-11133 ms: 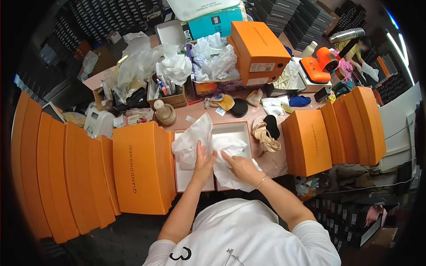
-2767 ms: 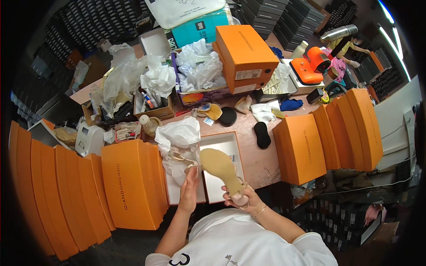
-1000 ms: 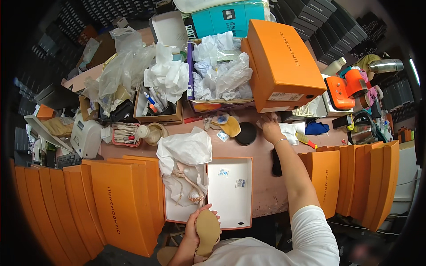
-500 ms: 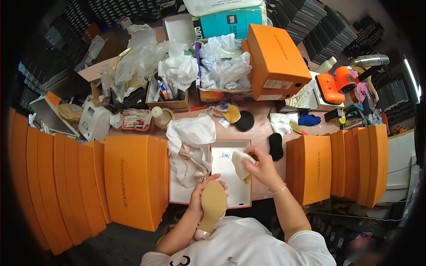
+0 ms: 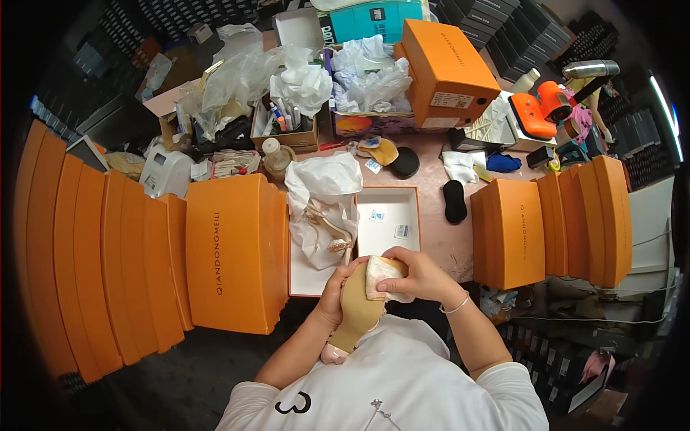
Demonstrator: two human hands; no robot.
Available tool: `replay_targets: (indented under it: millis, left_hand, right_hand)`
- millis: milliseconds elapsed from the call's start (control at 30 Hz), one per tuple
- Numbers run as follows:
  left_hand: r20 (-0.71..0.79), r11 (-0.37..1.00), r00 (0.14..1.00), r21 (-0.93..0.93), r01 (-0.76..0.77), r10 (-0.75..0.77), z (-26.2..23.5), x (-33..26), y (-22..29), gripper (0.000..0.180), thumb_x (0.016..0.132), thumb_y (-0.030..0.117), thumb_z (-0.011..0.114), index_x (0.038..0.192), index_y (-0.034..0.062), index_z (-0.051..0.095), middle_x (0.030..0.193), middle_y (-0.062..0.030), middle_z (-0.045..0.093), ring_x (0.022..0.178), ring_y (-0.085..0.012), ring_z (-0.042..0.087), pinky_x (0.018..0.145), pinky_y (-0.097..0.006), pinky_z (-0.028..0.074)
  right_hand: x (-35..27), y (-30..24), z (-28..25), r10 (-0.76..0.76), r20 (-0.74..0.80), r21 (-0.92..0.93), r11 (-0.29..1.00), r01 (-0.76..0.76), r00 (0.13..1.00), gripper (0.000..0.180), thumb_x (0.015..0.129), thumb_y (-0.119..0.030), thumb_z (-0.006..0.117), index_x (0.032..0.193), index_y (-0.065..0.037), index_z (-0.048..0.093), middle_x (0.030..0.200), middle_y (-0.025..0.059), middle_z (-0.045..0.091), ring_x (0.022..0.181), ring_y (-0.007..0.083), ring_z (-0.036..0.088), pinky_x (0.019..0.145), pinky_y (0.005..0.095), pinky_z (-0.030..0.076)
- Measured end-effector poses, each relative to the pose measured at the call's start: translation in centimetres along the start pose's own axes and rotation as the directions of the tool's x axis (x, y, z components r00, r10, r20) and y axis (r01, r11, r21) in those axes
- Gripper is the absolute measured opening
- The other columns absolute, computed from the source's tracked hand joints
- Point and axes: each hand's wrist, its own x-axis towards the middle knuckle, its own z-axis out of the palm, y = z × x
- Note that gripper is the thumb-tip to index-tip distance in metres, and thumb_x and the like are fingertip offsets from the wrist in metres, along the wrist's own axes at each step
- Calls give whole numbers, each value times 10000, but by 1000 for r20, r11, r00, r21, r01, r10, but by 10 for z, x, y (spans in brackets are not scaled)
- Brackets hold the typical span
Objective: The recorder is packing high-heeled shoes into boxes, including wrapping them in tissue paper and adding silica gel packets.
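My left hand [image 5: 333,293] grips a sandal [image 5: 355,316] by its side, with the tan sole turned up toward me. A folded white cloth [image 5: 381,276] is pinched in my right hand [image 5: 413,276] and pressed against the toe end of that sole. The sandal's upper is mostly hidden beneath. Just beyond my hands, the other sandal [image 5: 330,228], strappy with a jewelled band, lies on white tissue paper [image 5: 323,177] in an open shoe box [image 5: 303,276]. Beside it, the white inside of the box's right-hand part [image 5: 389,223] shows small stickers.
Orange shoe boxes [image 5: 230,251] stand in rows at the left, with more boxes [image 5: 507,233] at the right. A black oval pad [image 5: 454,201], a round black lid [image 5: 405,162] and a bottle [image 5: 276,158] rest on the pink table [image 5: 445,248]. Cartons of crumpled tissue [image 5: 370,75] line the back.
My right hand has brought the cloth down and left from over the box onto the sole. My left hand still holds the sandal. The whole view has shifted slightly.
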Motion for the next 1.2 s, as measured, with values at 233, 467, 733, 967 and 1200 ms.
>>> replay_targets:
  millis: [233, 467, 733, 967, 1200]
  left_hand:
    - [226, 990, 966, -99, -101, 121, -1, -30, 9, 706, 921, 459, 491, 1485, 127, 229, 1349, -156, 458, 1129, -300, 561, 970, -429, 461]
    - [50, 988, 987, -48, -148, 151, -16, -30, 7, 689, 907, 437, 496, 1479, 133, 262, 1398, -75, 418, 1237, -215, 474, 1011, -368, 426]
    - [-71, 960, 988, -235, -153, 140, -52, -23, 6, 645, 914, 451, 500, 1443, 131, 316, 1203, -149, 542, 1071, -348, 587, 835, -441, 528]
    - [-59, 952, 992, -282, -121, 109, -65, -20, 3, 624, 950, 424, 447, 1462, 114, 273, 1212, -163, 527, 1087, -356, 578, 855, -443, 522]
    - [-84, 939, 990, -316, -137, 116, -84, -22, -4, 596, 964, 432, 407, 1444, 95, 297, 1226, -153, 524, 1097, -354, 577, 875, -441, 512]
  right_hand:
    - [4, -11, 21, -417, -271, -245, 901, 357, 867, 267, 693, -29, 714, 850, -31, 498, 852, 99, 513, 810, 264, 532, 709, 357, 456]
    - [23, -18, 38, -410, 109, -257, 868, 424, 906, 439, 726, -42, 666, 1117, -38, 465, 1226, 177, 490, 1102, 374, 512, 920, 389, 462]
    - [160, -44, 3, -550, -64, -248, 817, 520, 833, 437, 748, -13, 648, 1177, -79, 598, 1119, 166, 556, 993, 329, 578, 833, 371, 479]
    - [309, -82, 19, -768, -1, -617, 504, 604, 641, 567, 689, -18, 688, 1235, -130, 585, 1185, 162, 532, 1040, 351, 554, 876, 401, 473]
    - [343, -46, 51, -757, -6, -582, 534, 613, 653, 680, 666, 53, 656, 1301, -141, 512, 1219, 174, 514, 1107, 372, 521, 916, 410, 464]
